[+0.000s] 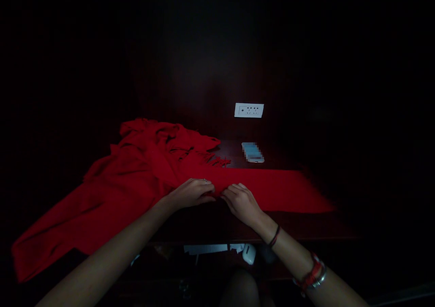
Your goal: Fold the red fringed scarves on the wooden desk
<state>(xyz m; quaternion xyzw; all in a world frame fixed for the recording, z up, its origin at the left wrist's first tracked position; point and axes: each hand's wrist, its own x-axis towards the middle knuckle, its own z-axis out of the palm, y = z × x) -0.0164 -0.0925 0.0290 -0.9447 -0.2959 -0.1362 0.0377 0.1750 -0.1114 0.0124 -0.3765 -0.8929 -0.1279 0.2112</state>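
Observation:
A red fringed scarf (282,189) lies over the dark table. Its right part is a flat, straight strip, while the left part is bunched in loose folds that hang over the front edge. My left hand (193,192), with a ring on one finger, pinches the strip's near edge around the middle. Close beside it, my right hand (243,202) has its fingers curled on the same edge, closed on the cloth. A small gap separates the two hands. Dark bands and bracelets circle my right wrist and forearm.
Behind the strip lies a phone (253,152), its screen blurred out. A white wall socket (249,110) is above it. Below the table edge are a white earphone case (249,254) and some papers (205,249). The surroundings are very dark.

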